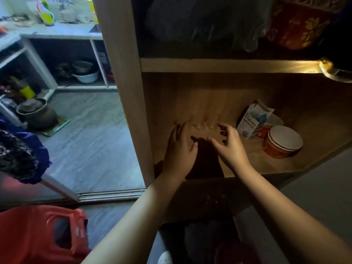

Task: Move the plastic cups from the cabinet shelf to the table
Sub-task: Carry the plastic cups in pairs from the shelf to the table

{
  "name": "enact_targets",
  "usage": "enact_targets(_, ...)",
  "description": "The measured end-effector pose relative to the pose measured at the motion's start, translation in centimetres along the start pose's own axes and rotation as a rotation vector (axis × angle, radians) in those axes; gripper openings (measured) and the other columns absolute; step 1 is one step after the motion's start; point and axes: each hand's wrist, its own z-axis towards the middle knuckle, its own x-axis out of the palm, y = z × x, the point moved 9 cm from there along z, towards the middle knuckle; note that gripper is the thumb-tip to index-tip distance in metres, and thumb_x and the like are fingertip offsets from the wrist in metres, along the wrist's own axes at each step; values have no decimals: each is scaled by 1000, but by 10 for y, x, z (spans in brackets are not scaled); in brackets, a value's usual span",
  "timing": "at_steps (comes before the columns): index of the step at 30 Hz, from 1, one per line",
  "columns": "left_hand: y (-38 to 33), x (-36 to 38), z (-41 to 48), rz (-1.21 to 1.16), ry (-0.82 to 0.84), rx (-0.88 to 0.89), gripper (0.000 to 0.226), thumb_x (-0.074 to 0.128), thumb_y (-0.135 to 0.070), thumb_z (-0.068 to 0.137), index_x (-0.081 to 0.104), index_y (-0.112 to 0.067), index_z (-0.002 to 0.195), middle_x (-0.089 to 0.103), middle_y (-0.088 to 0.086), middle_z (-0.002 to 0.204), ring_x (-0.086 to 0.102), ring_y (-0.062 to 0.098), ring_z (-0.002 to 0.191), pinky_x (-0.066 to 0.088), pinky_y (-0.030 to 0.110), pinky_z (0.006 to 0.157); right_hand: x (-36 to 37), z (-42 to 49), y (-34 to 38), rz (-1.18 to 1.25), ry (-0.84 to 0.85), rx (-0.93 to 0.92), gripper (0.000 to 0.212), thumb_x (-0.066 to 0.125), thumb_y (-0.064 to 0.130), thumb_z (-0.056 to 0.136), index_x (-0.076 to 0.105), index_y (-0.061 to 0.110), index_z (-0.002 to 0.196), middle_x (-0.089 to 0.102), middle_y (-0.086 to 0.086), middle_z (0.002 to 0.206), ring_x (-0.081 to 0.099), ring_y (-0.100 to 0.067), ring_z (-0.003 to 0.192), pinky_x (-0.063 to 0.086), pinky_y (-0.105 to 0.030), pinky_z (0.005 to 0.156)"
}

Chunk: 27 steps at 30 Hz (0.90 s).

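Clear plastic cups (204, 125) are standing in a tight row toward the back of the wooden cabinet shelf (255, 164), faint and blurred in the dim light. Both hands are reaching in on either side of them: the left hand (179, 149) with fingers straight, the right hand (229, 144) with fingers loosely bent, neither grasping anything. Whether any fingertip is touching a cup cannot be told. Right of the hands, a blue-and-white carton (253, 119) is leaning just beside an orange lidded bowl (283, 142).
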Motion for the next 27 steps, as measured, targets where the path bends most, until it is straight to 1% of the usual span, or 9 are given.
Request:
enact_targets(2,9,11,12,-4,42,-15,64,55,-31,90,20,-32,144,19,3,154,22,23,140,29,28,99,6,13,-10,27,-5,26,60,67,34,84,43,19,136,45,-3,136,47,-13,122,42,-27,96)
enact_targets(5,17,20,27,4,57,-44,65,53,-35,90,17,-33,144,16,2,154,20,23,140,32,34,101,12,32,-21,-25,15,44,57,65,33,86,43,15,135,47,-6,133,49,-18,121,44,-30,95)
enact_targets(9,23,31,48,4,48,-67,64,54,-32,90,19,-34,143,16,0,154,24,21,138,32,29,98,20,56,-31,-27,41,31,56,65,34,87,44,15,135,46,-7,134,48,-20,123,44,-31,97)
enact_targets(12,28,44,63,37,23,-66,62,56,-25,89,25,-33,143,20,0,153,22,20,139,22,24,96,33,73,-45,-41,80,74,57,64,34,87,43,16,137,45,-8,136,50,-22,123,47,-39,97)
enact_targets(14,36,55,74,98,14,-85,60,56,-23,89,28,-32,142,23,1,153,20,21,140,18,25,99,42,82,-49,-43,97,48,54,64,33,87,45,18,135,48,-7,131,54,-21,115,49,-38,94)
enact_targets(17,53,72,89,110,15,-157,55,54,-20,90,33,-26,141,23,6,152,22,27,139,27,38,110,56,94,-52,-56,128,-15,48,64,30,87,48,23,132,52,-3,122,58,-16,104,50,-31,85)
enact_targets(19,64,83,95,114,12,-190,52,52,-18,91,35,-23,140,23,9,151,23,29,139,27,43,111,63,101,-57,-98,139,-37,46,63,29,87,49,24,131,54,-3,120,59,-17,103,51,-34,87)
enact_targets(23,72,97,101,38,-9,-166,49,52,-14,91,40,-19,138,30,10,148,28,28,136,28,36,110,71,112,-68,-173,134,-35,42,61,29,87,52,24,128,57,-5,121,59,-22,105,51,-41,88)
enact_targets(27,76,97,105,-29,-106,-159,43,56,-12,89,48,-12,131,36,11,143,38,27,130,26,23,99,75,116,-75,-199,133,-32,35,59,31,88,56,20,121,60,-8,116,60,-25,103,50,-43,86)
